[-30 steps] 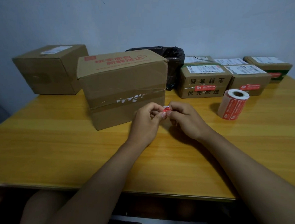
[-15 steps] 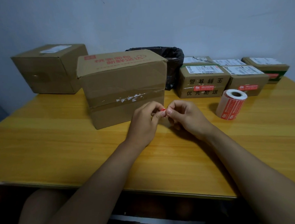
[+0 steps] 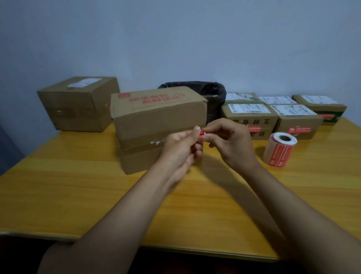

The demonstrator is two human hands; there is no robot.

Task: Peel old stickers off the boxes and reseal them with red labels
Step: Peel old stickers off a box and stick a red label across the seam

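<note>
At frame centre, left hand [image 3: 181, 146] and right hand [image 3: 230, 141] both pinch a crumpled red sticker [image 3: 201, 133] before the box [image 3: 154, 127].

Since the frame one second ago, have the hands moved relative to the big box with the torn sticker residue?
Yes. The left hand and right hand rose from below the residue strip on the big box to its level.
</note>
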